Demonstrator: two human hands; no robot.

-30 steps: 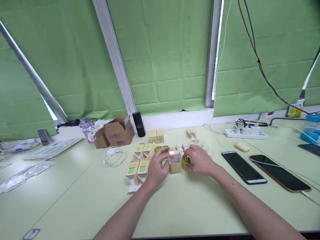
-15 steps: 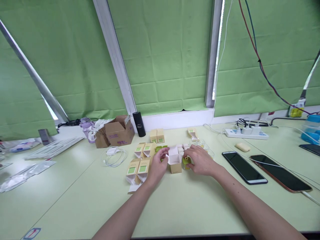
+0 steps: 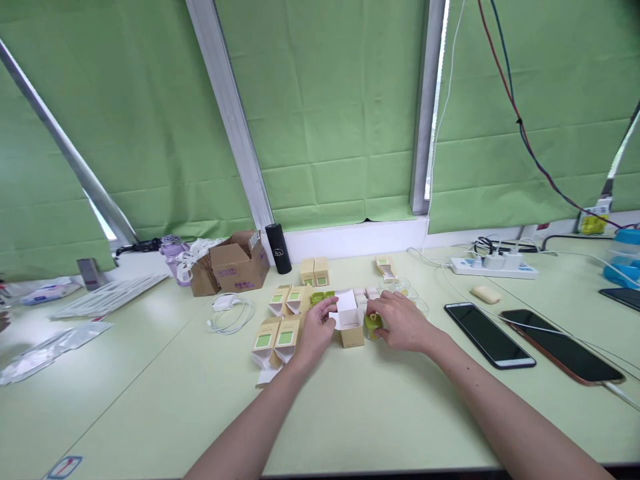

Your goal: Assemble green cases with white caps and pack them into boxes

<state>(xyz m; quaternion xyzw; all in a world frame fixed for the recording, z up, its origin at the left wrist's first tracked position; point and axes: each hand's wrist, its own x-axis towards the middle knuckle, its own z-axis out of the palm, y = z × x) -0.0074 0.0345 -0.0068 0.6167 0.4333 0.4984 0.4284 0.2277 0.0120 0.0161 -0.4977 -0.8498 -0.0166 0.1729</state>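
A small kraft box point(image 3: 353, 337) stands on the table with its white inner flaps up. My left hand point(image 3: 319, 327) pinches the flap on its left side. Just right of the box, my right hand point(image 3: 400, 320) has its fingers closed around a small clear container with a green lid point(image 3: 372, 323). Behind the hands are green lids point(image 3: 323, 297) and several pale blocks point(image 3: 367, 295), partly hidden. Clear round cups point(image 3: 407, 290) lie behind my right hand. Opened kraft boxes with green labels point(image 3: 277, 337) stand left of my left hand.
Two closed boxes point(image 3: 314, 272) and one open box point(image 3: 385, 268) stand further back. Phones point(image 3: 489, 335) and a power strip point(image 3: 493, 267) with cables lie right. A cardboard carton point(image 3: 239, 263), black bottle point(image 3: 279, 249) and coiled charger point(image 3: 227, 310) are left. Part of another person's hand shows far left.
Both my hands stay almost in place. The fingers of my left hand have shifted slightly at the box flap. A bit of another person's hand has come into view at the left edge.
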